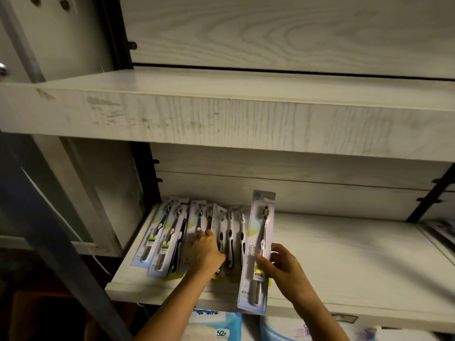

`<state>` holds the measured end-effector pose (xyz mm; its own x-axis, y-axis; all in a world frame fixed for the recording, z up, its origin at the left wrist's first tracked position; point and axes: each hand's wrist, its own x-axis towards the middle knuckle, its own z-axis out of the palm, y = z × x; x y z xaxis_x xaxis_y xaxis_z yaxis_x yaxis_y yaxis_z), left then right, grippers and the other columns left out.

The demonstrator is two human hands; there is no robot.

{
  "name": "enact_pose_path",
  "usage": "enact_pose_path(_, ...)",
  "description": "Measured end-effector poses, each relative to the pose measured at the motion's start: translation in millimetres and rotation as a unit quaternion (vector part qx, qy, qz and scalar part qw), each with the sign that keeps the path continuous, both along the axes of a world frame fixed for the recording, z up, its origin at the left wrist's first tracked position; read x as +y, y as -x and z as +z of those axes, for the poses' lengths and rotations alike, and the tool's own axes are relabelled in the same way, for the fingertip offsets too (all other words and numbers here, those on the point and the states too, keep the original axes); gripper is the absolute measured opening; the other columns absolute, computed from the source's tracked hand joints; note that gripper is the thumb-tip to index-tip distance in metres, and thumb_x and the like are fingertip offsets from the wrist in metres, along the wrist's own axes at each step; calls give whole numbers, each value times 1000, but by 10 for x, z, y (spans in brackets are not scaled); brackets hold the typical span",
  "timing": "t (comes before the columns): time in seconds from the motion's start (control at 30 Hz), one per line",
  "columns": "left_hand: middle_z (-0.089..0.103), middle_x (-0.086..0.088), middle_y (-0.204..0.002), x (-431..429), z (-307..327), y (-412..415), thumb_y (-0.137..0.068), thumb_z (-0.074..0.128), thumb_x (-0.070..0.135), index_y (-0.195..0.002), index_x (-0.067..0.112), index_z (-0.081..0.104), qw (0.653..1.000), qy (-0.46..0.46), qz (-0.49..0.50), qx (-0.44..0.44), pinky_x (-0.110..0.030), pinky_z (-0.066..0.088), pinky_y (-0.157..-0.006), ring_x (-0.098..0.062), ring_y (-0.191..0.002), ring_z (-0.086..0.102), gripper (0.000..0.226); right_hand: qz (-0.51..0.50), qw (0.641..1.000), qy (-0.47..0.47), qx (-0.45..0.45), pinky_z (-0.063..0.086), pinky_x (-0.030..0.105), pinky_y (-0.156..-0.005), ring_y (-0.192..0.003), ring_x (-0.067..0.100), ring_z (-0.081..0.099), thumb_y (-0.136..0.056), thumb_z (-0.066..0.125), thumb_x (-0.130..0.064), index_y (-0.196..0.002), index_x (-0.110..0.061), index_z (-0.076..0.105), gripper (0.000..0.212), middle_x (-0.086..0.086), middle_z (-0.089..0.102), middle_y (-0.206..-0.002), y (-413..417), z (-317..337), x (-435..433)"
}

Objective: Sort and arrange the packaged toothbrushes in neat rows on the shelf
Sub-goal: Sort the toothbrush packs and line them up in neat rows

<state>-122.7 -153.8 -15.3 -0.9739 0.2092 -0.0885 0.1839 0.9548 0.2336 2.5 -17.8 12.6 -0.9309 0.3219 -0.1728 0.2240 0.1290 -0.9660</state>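
On lower shelf point(344, 254), right end of row: gripped raised toothbrush pack point(261, 230) in right hand point(283, 267), pressed left hand point(205, 251) flat on overlapping row of packs point(162, 232). Looked best to keep row pinned, lay pack just beside last one, tab rearward, edges flush.

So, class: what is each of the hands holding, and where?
Right hand grips a toothbrush pack at its lower half. Left hand rests on the shelved packs; any grip cannot be told.

We see packaged toothbrushes point(162, 238) lying flat, overlapping, at the left of the shelf point(357, 262); one pale pack point(261, 230) tilts upright, its foot past the front edge
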Motion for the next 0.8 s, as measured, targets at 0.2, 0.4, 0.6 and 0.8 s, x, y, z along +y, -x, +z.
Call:
enact_pose_path(0.2, 54, -11, -125, 15, -13, 63, -78, 68, 28, -122, 6, 45, 1000, 1, 7, 11, -28, 49, -80, -25, -111, 57, 54, -5, 1000, 1, 0, 58, 26, -68, -84, 17, 69, -89, 60, -20, -108, -19, 52, 22, 8, 67, -96, -17, 34, 80)
enact_pose_path(0.4, 64, -8, -98, -55, 75, 20, -87, 59, 35, -116, 3, 46, 997, -75, 26, 18, -22, 41, -54, -21, -88, 64, 45, -1, 1000, 3, 6, 56, 21, -62, -83, 15, 68, -89, 60, -21, -104, -25, 50, 18, 6, 66, -96, -14, 70, 96)
enact_pose_path(0.6, 57, 3, -107, -360, 141, -384, -81, 66, 32, -125, 20, 41, 869, -466, 34, -165, -22, 50, -84, -16, -95, 58, 52, -2, 999, 4, 32, 56, 22, -64, -83, 13, 70, -88, 61, -22, -107, -27, 52, 22, 1, 69, -94, -47, 104, 123)
enact_pose_path(0.8, 63, 5, -103, -246, 345, -846, -78, 69, 4, -129, 15, 43, 747, -595, 55, -289, -13, 45, -80, 1, -87, 62, 58, -9, 997, 11, 74, 58, 25, -68, -85, 14, 71, -87, 60, -19, -112, -25, 56, 25, 1, 72, -93, -227, 140, 165)
